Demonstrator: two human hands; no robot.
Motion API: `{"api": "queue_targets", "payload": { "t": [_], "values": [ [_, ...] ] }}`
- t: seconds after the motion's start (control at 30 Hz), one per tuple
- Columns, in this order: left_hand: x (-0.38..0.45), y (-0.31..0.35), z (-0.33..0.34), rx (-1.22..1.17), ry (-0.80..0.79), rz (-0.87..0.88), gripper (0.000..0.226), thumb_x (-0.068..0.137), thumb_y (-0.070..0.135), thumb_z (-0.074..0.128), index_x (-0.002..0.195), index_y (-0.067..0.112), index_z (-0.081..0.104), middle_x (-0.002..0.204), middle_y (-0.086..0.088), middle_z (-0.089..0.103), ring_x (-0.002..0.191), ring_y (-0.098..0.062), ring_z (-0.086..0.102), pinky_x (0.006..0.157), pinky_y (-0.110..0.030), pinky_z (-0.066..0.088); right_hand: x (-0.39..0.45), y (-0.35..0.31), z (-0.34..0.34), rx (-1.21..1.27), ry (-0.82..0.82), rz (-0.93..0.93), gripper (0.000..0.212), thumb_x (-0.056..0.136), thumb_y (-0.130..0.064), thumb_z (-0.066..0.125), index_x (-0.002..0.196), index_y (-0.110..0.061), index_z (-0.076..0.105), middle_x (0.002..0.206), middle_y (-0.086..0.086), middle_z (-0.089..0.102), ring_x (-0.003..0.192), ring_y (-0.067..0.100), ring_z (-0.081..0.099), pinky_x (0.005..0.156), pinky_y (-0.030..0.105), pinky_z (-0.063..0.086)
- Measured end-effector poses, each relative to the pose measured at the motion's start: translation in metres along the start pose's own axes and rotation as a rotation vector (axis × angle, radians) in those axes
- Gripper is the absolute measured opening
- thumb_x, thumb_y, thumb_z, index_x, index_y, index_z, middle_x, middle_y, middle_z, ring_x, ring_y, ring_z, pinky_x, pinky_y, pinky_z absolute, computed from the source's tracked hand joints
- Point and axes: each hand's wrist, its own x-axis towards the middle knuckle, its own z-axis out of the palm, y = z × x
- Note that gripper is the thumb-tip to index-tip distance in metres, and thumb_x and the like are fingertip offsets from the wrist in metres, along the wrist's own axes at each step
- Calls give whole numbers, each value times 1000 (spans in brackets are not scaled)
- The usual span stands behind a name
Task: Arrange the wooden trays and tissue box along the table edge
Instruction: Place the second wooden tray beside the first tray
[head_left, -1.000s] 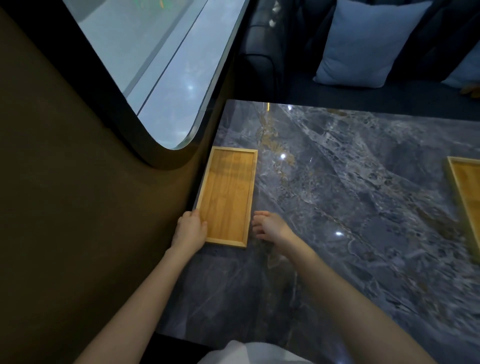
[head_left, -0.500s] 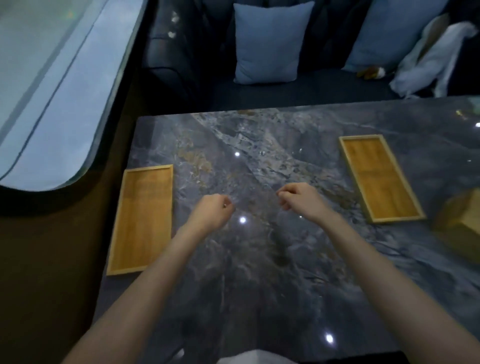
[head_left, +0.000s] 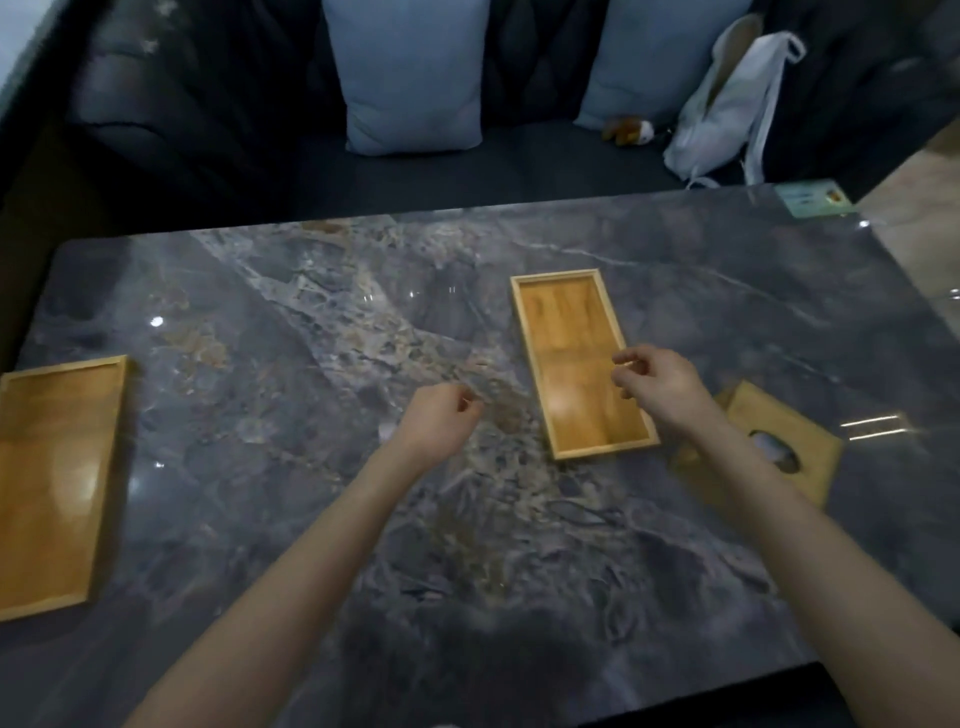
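Observation:
One wooden tray (head_left: 52, 483) lies along the left edge of the grey marble table (head_left: 311, 338). A second wooden tray (head_left: 574, 358) lies right of the middle, its long side running away from me. My right hand (head_left: 660, 387) hovers over this tray's right rim with loosely curled fingers and holds nothing. My left hand (head_left: 441, 423) hangs above bare marble left of that tray, fingers curled, also empty. A wooden tissue box (head_left: 779, 441) with an oval slot stands on the right, partly hidden behind my right forearm.
A dark sofa runs behind the table with two pale blue cushions (head_left: 410, 73). A white bag (head_left: 727, 104) and a small brown and white toy (head_left: 631, 131) lie on its seat. A green card (head_left: 813, 198) sits at the table's far right corner.
Both hands left the left tray, which stays at the table's left edge. My view swung right, and both hands moved towards the middle tray, the right hand now over its rim.

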Motion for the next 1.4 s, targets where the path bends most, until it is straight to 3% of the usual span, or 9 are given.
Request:
{"api": "queue_targets", "payload": {
  "t": [0.1, 0.23, 0.37, 0.53, 0.73, 0.9, 1.07, 1.27, 1.4],
  "values": [
    [21, 20, 29, -15, 12, -12, 31, 90, 21, 48, 100, -5, 62, 100, -23, 68, 101, -34, 61, 84, -38, 44, 18, 27, -20, -65, 1, 44, 35, 85, -17, 58, 117, -4, 59, 112, 19, 66, 109, 32, 59, 87, 32, 43],
    [41, 31, 55, -41, -6, -74, 37, 90, 22, 50, 118, -2, 55, 112, -21, 67, 110, -32, 59, 91, -37, 45, 36, 48, -22, -98, -43, 86, 38, 84, -16, 58, 119, -4, 56, 113, 20, 66, 112, 33, 56, 89, 31, 43],
    [63, 43, 79, -5, -21, -143, 32, 89, 23, 51, 109, -2, 56, 114, -20, 64, 110, -33, 58, 86, -34, 43, 59, 67, -16, -111, -116, 153, 37, 84, -18, 57, 120, -6, 56, 120, 20, 62, 115, 33, 55, 90, 32, 43],
    [82, 49, 100, -5, -5, -160, 30, 86, 16, 56, 109, -3, 55, 114, -21, 63, 108, -32, 58, 80, -32, 42, 78, 80, -3, -127, -204, 168, 11, 80, -13, 56, 86, -4, 59, 92, 19, 62, 98, 35, 61, 68, 26, 35],
    [94, 48, 113, 12, 42, -212, 41, 80, 16, 61, 117, 0, 53, 112, -22, 63, 104, -35, 58, 89, -40, 48, 86, 86, 7, -107, -183, 139, 18, 78, -7, 57, 91, 3, 64, 99, 24, 67, 95, 36, 62, 67, 26, 37],
    [96, 46, 118, 39, 63, -204, 31, 83, 8, 54, 112, -3, 54, 111, -24, 61, 106, -37, 55, 90, -40, 44, 82, 86, 15, -209, -105, 60, 22, 77, -1, 53, 94, 0, 67, 99, 22, 69, 96, 37, 63, 76, 37, 51],
    [94, 48, 115, 46, 57, -199, 21, 83, 6, 53, 101, -4, 57, 110, -23, 58, 105, -34, 53, 86, -32, 39, 78, 86, 11, -142, -109, 66, 21, 77, -1, 53, 84, -4, 72, 87, 16, 72, 85, 32, 65, 72, 36, 51],
    [79, 49, 105, 42, 114, -144, 19, 81, 7, 56, 95, -4, 62, 99, -21, 58, 90, -31, 55, 72, -24, 36, 66, 76, -1, -123, -131, 81, 18, 79, -1, 55, 81, -6, 72, 78, 8, 67, 74, 20, 59, 66, 28, 44],
    [67, 43, 88, -10, 150, -122, 19, 79, 8, 57, 95, 0, 65, 102, -15, 62, 85, -27, 61, 73, -28, 50, 54, 55, -6, -135, -106, 26, 19, 80, -3, 57, 89, -7, 73, 87, 10, 71, 83, 22, 63, 73, 31, 48]
  ]
}}
